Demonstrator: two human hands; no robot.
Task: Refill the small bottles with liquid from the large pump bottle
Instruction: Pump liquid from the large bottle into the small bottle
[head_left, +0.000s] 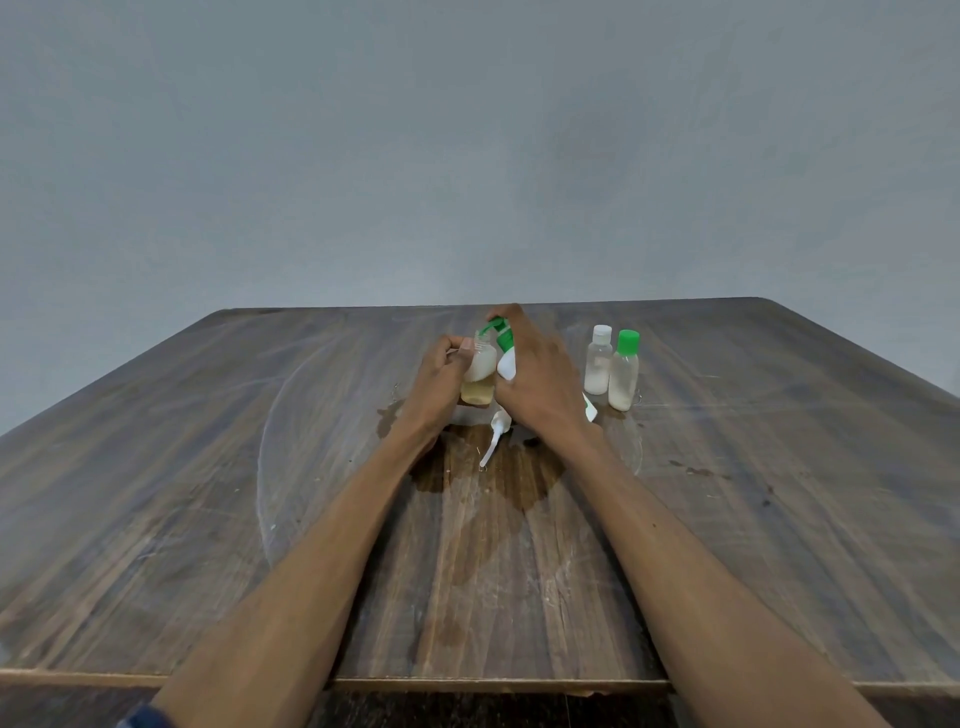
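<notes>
Hiding pump bottle (506, 358) body: right hand (540, 374) grip | left hand (441, 379) grip grasping small bottle (480, 371)

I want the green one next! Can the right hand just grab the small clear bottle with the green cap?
Probably not straight away. The small clear bottle with the green cap stands unblocked just right of the right hand, but that hand is gripping the white pump bottle with the green pump head.

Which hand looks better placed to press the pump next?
The right hand: it already lies over the green pump of the large bottle. The left hand holds the open small bottle under the spout.
</notes>
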